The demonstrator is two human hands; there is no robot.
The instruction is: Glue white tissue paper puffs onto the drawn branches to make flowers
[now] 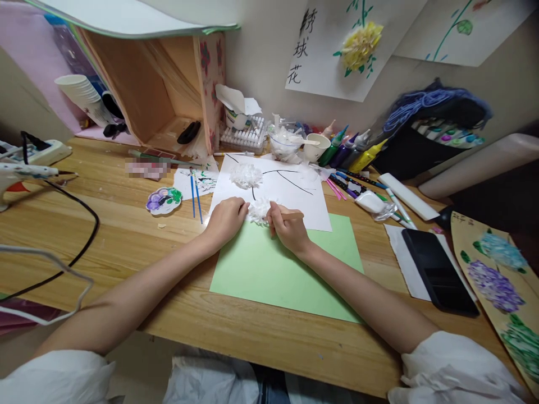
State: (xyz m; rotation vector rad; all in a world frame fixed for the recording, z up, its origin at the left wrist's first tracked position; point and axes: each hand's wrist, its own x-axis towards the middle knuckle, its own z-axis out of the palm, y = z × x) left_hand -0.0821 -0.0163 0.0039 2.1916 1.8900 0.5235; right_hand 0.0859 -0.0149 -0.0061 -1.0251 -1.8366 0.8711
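Observation:
A white sheet of paper (290,210) with thin black stem lines lies partly over a green sheet (286,275). One raised white textured flower head (246,176) is on its upper left. Closer to me is a second white flower head (259,212), between my hands and partly covered by them. My right hand (290,227) grips a tool with a brown wooden handle (293,216); its working end is hidden at the flower. My left hand (228,219) rests on the paper's left edge beside this flower, fingers curled under and mostly out of sight.
Left of the paper are two blue brushes (193,196) and a paint palette (164,200). Behind it stand a bowl of white material (286,143), a paper cup (315,147) and paint bottles (339,148). A phone (438,269) lies right; a glue gun (21,177) and cables are left.

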